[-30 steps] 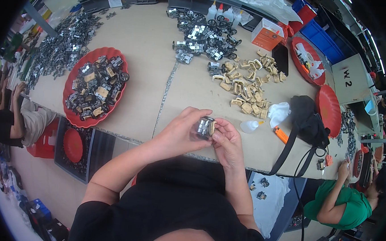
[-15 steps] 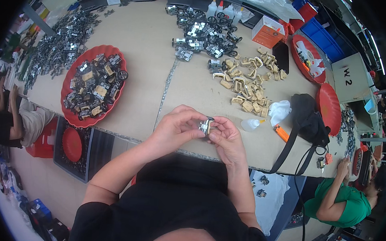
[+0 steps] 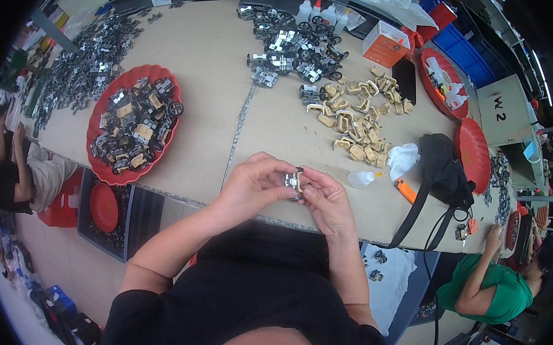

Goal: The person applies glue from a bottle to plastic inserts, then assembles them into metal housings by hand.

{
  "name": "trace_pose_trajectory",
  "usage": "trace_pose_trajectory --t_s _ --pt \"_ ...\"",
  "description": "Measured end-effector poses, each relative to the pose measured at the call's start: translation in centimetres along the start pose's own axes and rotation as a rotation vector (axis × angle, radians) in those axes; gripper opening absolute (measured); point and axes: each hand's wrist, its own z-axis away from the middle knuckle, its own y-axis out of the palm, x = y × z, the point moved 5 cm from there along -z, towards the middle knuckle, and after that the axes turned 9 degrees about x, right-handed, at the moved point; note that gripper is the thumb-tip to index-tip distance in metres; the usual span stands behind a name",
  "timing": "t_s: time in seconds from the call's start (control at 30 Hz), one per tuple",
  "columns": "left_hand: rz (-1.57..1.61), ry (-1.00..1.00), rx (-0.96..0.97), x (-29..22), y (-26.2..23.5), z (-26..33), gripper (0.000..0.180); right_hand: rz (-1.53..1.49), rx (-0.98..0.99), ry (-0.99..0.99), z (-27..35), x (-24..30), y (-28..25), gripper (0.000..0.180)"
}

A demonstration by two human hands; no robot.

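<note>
Small metal part (image 3: pixel 294 181) pinched between both hands above the near edge of the table (image 3: pixel 212 85). Left hand (image 3: pixel 254 182) curls around its left side, fingers closed; right hand (image 3: pixel 326 200) grips its right side. Red tray (image 3: pixel 95 160) of parts lies far left.

Bright, even overhead light, soft shadows, sharp centre, fisheye-bent dark rim.
</note>
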Motion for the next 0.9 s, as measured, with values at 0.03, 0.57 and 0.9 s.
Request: trace_pose_trajectory --t_s 0.03,0.57,0.9 --pt "-0.009 -0.007 -0.006 0.15 -0.08 0.04 0.029 -0.002 -0.003 -0.003 -0.02 -0.08 -0.08 0.035" --pt "0.036 0.037 -0.04 0.52 0.24 0.43 0.03 0.078 -0.021 -0.034 -0.26 0.28 0.38 0.031" --pt "0.019 0.048 -0.035 0.78 0.11 0.86 0.029 0.179 -0.083 -0.104 0.2 0.02 0.39 0.034"
